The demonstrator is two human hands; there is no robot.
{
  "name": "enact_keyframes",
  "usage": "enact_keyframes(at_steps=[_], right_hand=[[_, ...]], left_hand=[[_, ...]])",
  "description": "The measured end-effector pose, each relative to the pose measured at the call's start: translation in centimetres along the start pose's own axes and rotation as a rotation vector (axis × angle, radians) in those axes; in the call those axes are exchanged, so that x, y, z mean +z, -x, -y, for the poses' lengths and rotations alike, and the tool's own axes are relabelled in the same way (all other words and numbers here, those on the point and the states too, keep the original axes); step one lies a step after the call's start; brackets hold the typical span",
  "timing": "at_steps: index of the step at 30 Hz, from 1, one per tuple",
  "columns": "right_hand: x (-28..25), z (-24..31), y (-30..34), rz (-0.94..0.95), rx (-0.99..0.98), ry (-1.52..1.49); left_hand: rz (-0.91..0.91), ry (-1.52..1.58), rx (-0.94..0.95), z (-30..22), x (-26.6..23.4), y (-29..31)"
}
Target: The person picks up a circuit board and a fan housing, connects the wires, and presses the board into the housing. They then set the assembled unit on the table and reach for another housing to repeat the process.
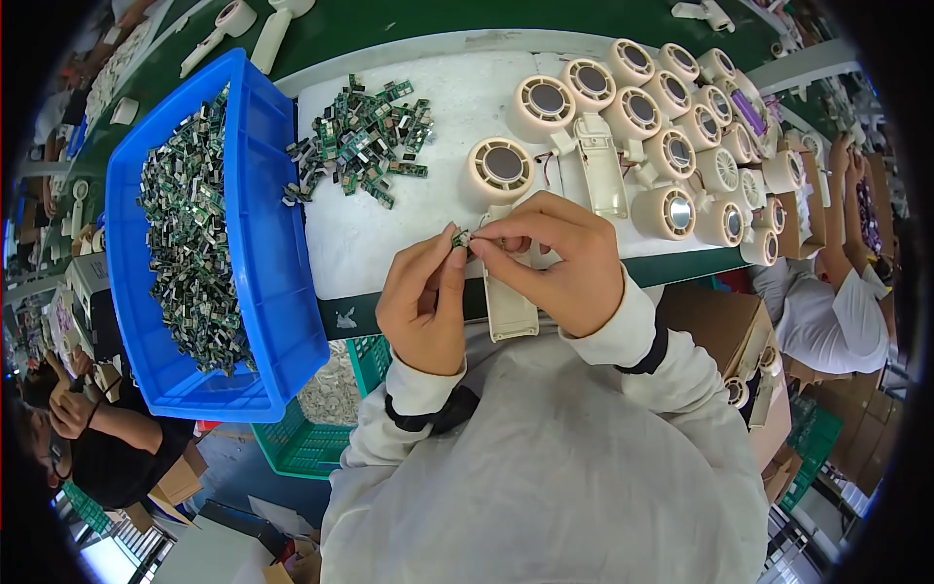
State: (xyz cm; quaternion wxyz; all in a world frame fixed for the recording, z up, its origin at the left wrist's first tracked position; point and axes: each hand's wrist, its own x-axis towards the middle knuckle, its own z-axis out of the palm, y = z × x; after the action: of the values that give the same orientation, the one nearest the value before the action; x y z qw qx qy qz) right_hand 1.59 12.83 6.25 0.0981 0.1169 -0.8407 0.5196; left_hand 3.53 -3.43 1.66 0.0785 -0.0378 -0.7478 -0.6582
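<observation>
My left hand (425,304) pinches a small green circuit board (461,237) between thumb and fingertips. At the board's right edge my right hand (562,255) is closed in a pinch; what its fingertips hold is too small to make out. Beneath my right hand lies a cream handle shell (511,311), sticking out over the table's front edge, its upper part hidden by the hand. Just beyond my hands sits a round cream fan head (499,167). Another open handle shell (601,167) lies farther right, with thin wires beside it.
A blue bin (277,292) full of circuit boards stands at the left. A loose pile of boards (365,136) lies on the white table mat (389,248). Several fan heads (671,156) crowd the right side. Below the table is a green crate (302,450). Other people work on both sides.
</observation>
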Motion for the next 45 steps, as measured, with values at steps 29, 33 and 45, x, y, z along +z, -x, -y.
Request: enact_keyframes(at_steps=[29, 33, 45], right_hand=[[-6.8, -6.2, -32.3, 0.258, 0.307, 0.565], [-4.2, -14.8, -38.9, 0.035, 0.117, 0.744], [0.4, -16.3, -40.4, 0.045, 0.288, 0.820]], left_hand=[[-0.151, -0.796, 0.274, 1.7, -4.3, -5.6], [-0.127, -0.814, 0.276, 1.0, -3.8, -5.8], [-0.152, -0.593, 0.303, 1.8, -4.6, -5.8]])
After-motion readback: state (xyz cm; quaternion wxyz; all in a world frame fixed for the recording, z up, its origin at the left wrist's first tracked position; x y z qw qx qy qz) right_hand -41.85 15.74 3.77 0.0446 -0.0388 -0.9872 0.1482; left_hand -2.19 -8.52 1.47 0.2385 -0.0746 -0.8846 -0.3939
